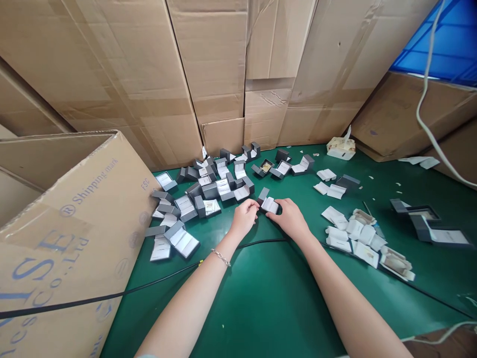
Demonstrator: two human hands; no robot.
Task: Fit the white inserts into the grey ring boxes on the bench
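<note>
I see the right hand (pixel 289 217) gripping an open box (pixel 269 205), the left hand (pixel 244 217) pinching its left side. More boxes (pixel 210 191) crowd the surface (pixel 268 303) leftward.

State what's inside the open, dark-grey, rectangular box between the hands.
A white, paper-like, rectangular insert shows inside the dark-grey box; anything beneath it is covered.
</note>
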